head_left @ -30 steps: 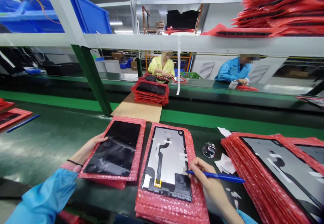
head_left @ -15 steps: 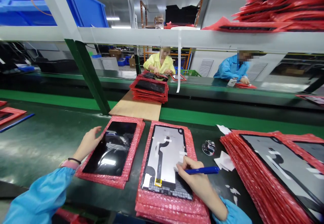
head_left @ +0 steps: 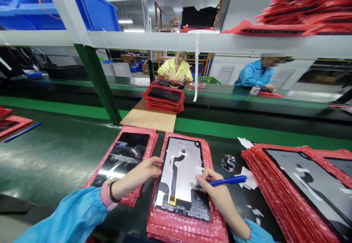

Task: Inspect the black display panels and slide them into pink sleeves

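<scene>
A tablet screen [head_left: 185,177] lies back side up on a stack of pink bubble-wrap bags [head_left: 189,226] in front of me. Its grey back carries a dark flex cable and white tape tabs. My right hand [head_left: 213,186] is closed round a blue pen [head_left: 228,180], its tip over the panel's right half. At the panel's left edge is my left hand [head_left: 150,169], fingers apart and holding nothing; whether the fingertips touch the edge I cannot tell. Left of it a second screen [head_left: 132,144] lies glossy side up on bubble wrap, partly hidden by my left forearm.
On the right stands a tall pile of bagged screens [head_left: 288,195]. A shiny metal tape dispenser-like object [head_left: 228,162] and white paper scraps [head_left: 249,180] lie beside it. A wooden board [head_left: 148,116] bears more bagged screens [head_left: 165,98]. Two people sit across the line.
My left hand has moved right, from the glossy screen to the left edge of the grey-backed one. My right hand keeps the pen, which has shifted slightly right.
</scene>
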Available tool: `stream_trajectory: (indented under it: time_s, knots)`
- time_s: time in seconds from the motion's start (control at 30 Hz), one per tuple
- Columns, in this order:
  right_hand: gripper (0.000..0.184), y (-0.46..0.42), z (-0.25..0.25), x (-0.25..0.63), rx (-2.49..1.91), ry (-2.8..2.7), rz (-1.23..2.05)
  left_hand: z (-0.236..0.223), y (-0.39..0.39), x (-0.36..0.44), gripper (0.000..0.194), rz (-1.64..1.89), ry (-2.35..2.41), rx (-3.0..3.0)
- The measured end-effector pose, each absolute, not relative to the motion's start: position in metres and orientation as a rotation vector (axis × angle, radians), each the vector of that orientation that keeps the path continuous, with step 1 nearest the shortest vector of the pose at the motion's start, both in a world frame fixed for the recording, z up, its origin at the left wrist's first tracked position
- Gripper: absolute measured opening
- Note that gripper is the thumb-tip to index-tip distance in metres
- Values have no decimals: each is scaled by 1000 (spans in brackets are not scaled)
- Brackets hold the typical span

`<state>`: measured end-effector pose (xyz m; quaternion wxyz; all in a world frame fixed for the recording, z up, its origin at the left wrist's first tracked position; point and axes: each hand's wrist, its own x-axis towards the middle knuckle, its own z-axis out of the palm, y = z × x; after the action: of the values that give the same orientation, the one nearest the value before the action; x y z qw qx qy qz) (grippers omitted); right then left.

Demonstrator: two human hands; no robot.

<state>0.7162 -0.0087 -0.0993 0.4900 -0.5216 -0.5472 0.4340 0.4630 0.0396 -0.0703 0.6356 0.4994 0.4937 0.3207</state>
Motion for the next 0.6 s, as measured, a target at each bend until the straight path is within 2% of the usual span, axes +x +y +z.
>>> stream_trajectory:
  time_s: [0.13,0.37,0.6]
  knots:
    - [44,-7,-103,720,-1180,-1238,1149,-61,48,468,41,740,1127,1021]
    - [43,-5,-108,723,-1025,-1219,1261,-39,50,508,35,745,940,998]
    - [33,-11,-89,748,-906,-1126,1141,-46,46,518,48,974,993,1015]
